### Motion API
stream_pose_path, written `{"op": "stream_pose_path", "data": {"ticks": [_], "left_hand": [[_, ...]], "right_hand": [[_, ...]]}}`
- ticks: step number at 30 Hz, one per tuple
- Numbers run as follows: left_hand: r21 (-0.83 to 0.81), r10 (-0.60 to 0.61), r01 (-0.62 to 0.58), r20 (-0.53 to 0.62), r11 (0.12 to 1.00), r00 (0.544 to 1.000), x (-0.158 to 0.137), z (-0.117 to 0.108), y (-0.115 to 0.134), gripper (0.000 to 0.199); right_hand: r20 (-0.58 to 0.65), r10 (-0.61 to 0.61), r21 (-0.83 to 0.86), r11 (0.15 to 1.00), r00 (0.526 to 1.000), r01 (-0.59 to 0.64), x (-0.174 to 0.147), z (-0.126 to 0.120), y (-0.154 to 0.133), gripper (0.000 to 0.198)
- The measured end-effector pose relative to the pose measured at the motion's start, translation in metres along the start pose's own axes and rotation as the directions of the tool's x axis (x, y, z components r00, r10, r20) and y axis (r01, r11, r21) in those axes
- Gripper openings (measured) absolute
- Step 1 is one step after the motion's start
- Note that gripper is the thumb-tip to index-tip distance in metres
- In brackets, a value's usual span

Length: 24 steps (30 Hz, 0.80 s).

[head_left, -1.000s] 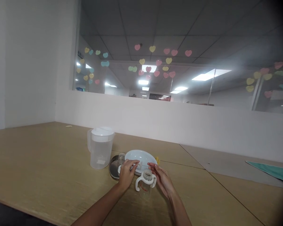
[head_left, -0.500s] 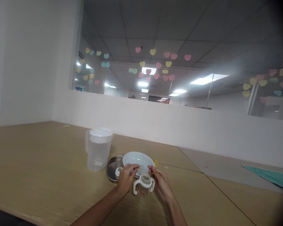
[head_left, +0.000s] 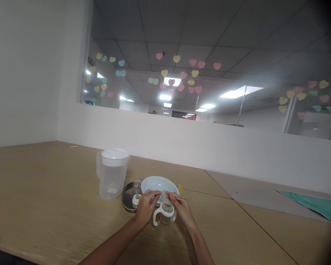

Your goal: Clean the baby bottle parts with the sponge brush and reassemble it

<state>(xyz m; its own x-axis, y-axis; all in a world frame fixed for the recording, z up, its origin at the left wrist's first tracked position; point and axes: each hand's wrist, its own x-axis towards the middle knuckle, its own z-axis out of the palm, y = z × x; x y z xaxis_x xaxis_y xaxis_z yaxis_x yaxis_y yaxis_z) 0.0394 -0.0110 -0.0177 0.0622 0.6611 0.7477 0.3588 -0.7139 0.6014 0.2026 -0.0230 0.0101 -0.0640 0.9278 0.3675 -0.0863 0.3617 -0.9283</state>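
Observation:
My left hand (head_left: 145, 208) is closed in a pinch on a small translucent piece (head_left: 163, 196), too small and blurred to name. From the other side, the fingertips of my right hand (head_left: 183, 211) pinch the same piece. Just below it stands an uncapped clear baby bottle (head_left: 163, 222) with white side handles and red print, upright on the table. Neither hand visibly grips the bottle, though my right hand is close beside its right handle. Behind my fingers lies a white bowl (head_left: 158, 183), partly covered by them.
Left of the hands, a round metal tray (head_left: 127, 203) holds a white collar with a teat (head_left: 136, 200) and a clear dome cap (head_left: 137, 186). A lidded plastic pitcher (head_left: 113, 176) stands farther left. Something yellow (head_left: 180, 189) shows behind the bowl. A green cloth (head_left: 311, 204) lies right.
My right fingertips have moved left to meet my left hand at the translucent piece; before, a gap separated them. The whole view has shifted slightly.

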Motion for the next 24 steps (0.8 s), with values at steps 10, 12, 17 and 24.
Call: {"op": "stream_pose_path", "data": {"ticks": [10, 12, 17, 24], "left_hand": [[-0.024, -0.158, 0.157, -0.051, 0.987, 0.986, 0.004, -0.004, -0.008, 0.023], [-0.052, -0.158, 0.155, -0.055, 0.987, 0.986, 0.004, -0.006, -0.007, 0.023], [-0.006, -0.112, 0.111, -0.033, 0.994, 0.993, 0.003, -0.005, -0.001, 0.023], [0.022, -0.076, 0.076, -0.013, 0.997, 0.997, 0.003, -0.006, 0.002, 0.026]], "right_hand": [[-0.231, -0.055, 0.014, 0.998, 0.971, 0.060, 0.000, -0.005, -0.008, 0.038], [-0.202, -0.110, -0.083, 0.992, 0.973, 0.095, -0.002, -0.003, -0.011, 0.036], [-0.097, -0.193, -0.216, 0.962, 0.976, 0.168, -0.002, -0.001, -0.013, 0.036], [-0.002, -0.248, -0.275, 0.932, 0.969, 0.237, -0.003, 0.002, -0.013, 0.035]]}}
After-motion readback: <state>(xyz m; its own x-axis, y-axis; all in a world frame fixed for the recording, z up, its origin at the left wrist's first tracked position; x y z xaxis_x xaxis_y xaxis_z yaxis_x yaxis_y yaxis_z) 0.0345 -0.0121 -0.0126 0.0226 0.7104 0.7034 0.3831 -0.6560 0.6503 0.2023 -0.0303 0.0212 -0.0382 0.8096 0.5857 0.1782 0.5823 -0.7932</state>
